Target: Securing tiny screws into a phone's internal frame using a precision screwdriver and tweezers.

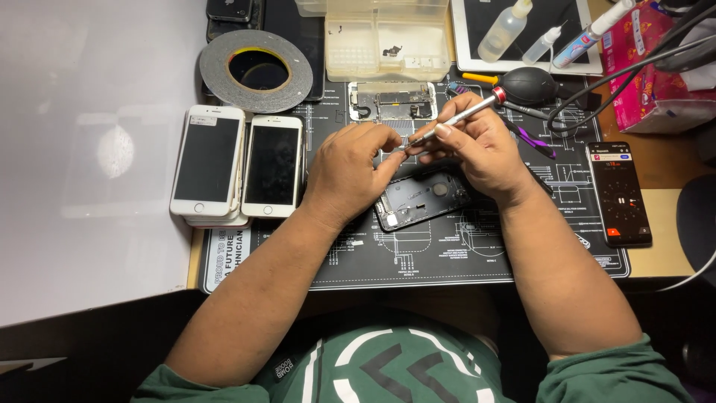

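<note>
My right hand (477, 145) grips a slim silver screwdriver (466, 113) with a red ring near its top, the tip pointing down and left. My left hand (350, 170) has its fingers pinched together at the screwdriver's tip; whether something tiny sits between them is too small to tell. Just below both hands an opened dark phone housing (421, 200) lies on the black repair mat (418, 254). Behind the hands lies a stripped phone frame (391, 101) with its inner parts showing.
Two white-fronted phones (207, 158) (272, 166) lie on a stack at the left. A tape roll (256, 70), a clear parts tray (384, 41), glue bottles (506, 30), a black air blower (526, 84) and cables stand behind. A lit phone (619, 192) lies at the right.
</note>
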